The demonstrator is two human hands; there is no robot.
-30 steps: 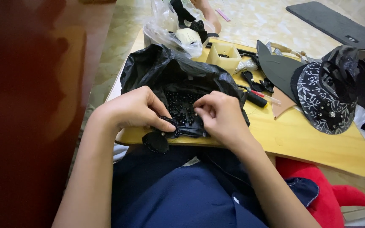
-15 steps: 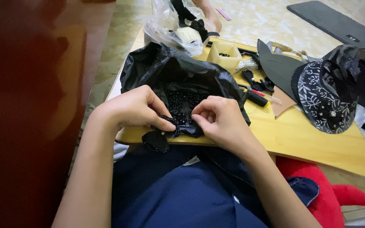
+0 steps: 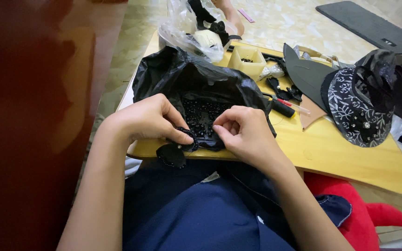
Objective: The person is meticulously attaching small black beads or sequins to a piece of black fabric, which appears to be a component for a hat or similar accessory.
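Note:
My left hand (image 3: 147, 120) pinches a small black beaded fabric piece (image 3: 178, 148) at the near edge of a low wooden table (image 3: 331, 148). A rounded black part of that piece hangs over the edge. My right hand (image 3: 245, 135) is closed beside it, fingertips together at the mouth of a black plastic bag (image 3: 187, 79) filled with black beads (image 3: 200, 114). Whether the right fingers hold a bead or a needle is hidden.
A black cap with white floral print (image 3: 357, 107) lies at the right. A small cream box (image 3: 246, 60), a clear plastic bag (image 3: 187, 32), black cut pieces (image 3: 303, 74) and a pen-like tool (image 3: 282, 108) lie behind. A red cushion (image 3: 350, 204) sits below the table. Dark red furniture (image 3: 29, 121) stands left.
My right hand has shifted slightly at the bag's mouth, fingertips closing toward the beaded piece. The left hand keeps its pinch in the same place.

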